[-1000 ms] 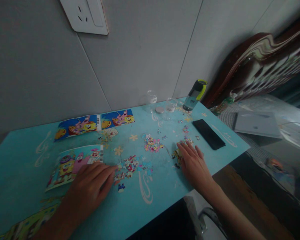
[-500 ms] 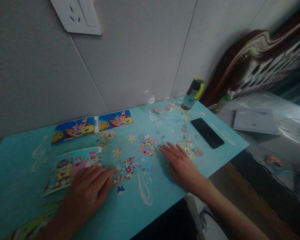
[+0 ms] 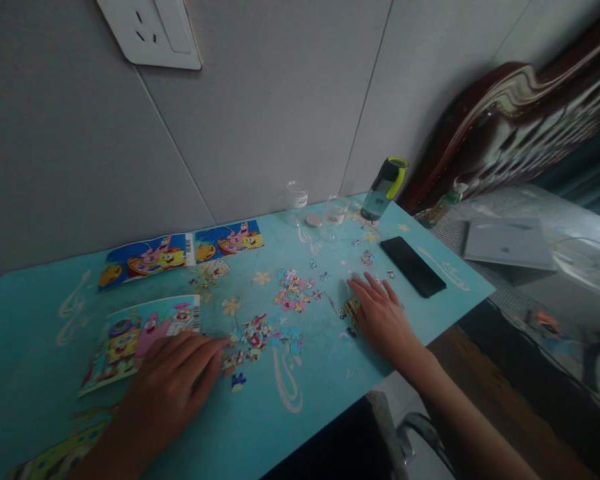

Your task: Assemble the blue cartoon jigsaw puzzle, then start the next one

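Note:
My left hand (image 3: pixel 173 380) rests open over the lower right corner of a cartoon picture card (image 3: pixel 150 327). Its fingertips reach the left edge of a pile of small jigsaw pieces (image 3: pixel 257 330); nothing shows between the fingers. Over to the right, my right hand (image 3: pixel 383 320) lies open on the table, fingers spread and pointing away from me. It partly covers the printed yellow cartoon figure on the tabletop, and a few small dark pieces (image 3: pixel 351 331) lie beside its thumb. Between the hands is a second, pinker cluster of jigsaw pieces (image 3: pixel 295 291).
Two blue picture cards (image 3: pixel 147 259) lie along the wall. Clear plastic cups (image 3: pixel 297 195) and a water bottle (image 3: pixel 381 190) stand at the back of the blue table (image 3: pixel 310 380). A black phone (image 3: pixel 413 267) lies right of my right hand. A laptop (image 3: pixel 507 243) sits beyond.
My right hand has moved right, away from the pink cluster and onto the printed figure; dark pieces now show by its thumb. My left hand stays nearly where it was.

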Demonstrator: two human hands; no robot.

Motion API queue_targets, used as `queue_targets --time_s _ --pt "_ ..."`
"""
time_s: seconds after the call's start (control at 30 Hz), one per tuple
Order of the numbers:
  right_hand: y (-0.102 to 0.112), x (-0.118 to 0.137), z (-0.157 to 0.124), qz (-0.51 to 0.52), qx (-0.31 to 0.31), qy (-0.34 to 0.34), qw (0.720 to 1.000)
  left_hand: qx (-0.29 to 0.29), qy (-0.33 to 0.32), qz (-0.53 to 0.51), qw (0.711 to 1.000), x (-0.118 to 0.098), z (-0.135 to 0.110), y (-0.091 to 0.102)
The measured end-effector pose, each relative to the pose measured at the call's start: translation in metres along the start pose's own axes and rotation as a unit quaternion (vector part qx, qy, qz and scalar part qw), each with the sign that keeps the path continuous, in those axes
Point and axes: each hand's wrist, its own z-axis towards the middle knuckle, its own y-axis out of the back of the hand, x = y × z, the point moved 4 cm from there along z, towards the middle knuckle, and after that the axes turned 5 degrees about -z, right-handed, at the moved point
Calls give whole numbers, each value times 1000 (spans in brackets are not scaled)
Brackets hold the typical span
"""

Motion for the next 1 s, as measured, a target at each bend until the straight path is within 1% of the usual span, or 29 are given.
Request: queue_targets --time_s 0.13,0.2,0.27,0.37,0.43,0.53,0.67,0.83,0.93,1.0 --pt "5 28 0 42 15 100 994 -7 -8 -6 1000 1 0 0" --pt "7 33 0 49 14 117 992 -5 -11 -1 1000 2 -1 0" --pt "8 29 -1 36 -5 89 995 -4 -8 6 1000 3 -1 0" --pt "9 11 -4 -10 -41 -9 999 -2 -2 9 1000 4 -3 -1" --pt "8 -1 -7 -38 -44 -59 997 3 0 10 1000 4 -3 -1" --pt "4 -10 -10 -54 -26 -79 995 12 3 8 1000 2 -3 -2" --pt "2 -10 -8 -28 -8 -79 996 1 -3 0 1000 1 -2 -1" --pt "1 8 4 24 9 -47 999 2 -6 1 1000 3 -2 -2" --pt "1 26 12 62 12 15 998 -3 -13 4 1000 2 0 -1" --pt "1 33 16 84 11 62 995 -4 -15 4 1000 1 2 0"
